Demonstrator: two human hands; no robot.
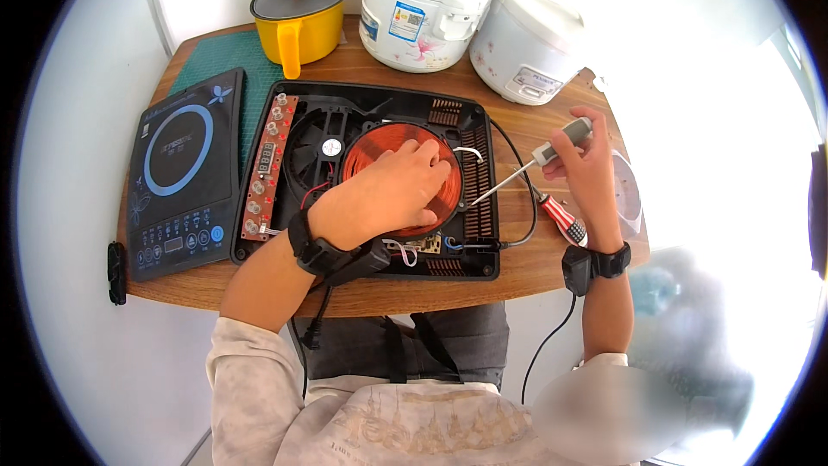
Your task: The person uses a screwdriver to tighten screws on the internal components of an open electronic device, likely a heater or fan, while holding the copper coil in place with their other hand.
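Observation:
My left hand [388,185] lies across the round copper coil [371,142] of an opened induction cooker, its fingers spread over the windings. In my right hand [586,174] is a screwdriver [515,177], gripped by its grey-and-white handle. The shaft slants down to the left, and its tip is by the coil's right rim; contact cannot be made out. The black cooker housing [397,93] lies flat with its inside showing. A fan [310,155] and a red-brown control board [274,151] sit left of the coil. My left hand hides part of the coil.
A black glass cooker top [185,173] lies at the left, partly over a green cutting mat [220,56]. Behind stand a yellow pot [312,34] and two rice cookers [423,13], [528,43]. A red-handled screwdriver [562,220] and a black cord [528,164] lie right of the housing.

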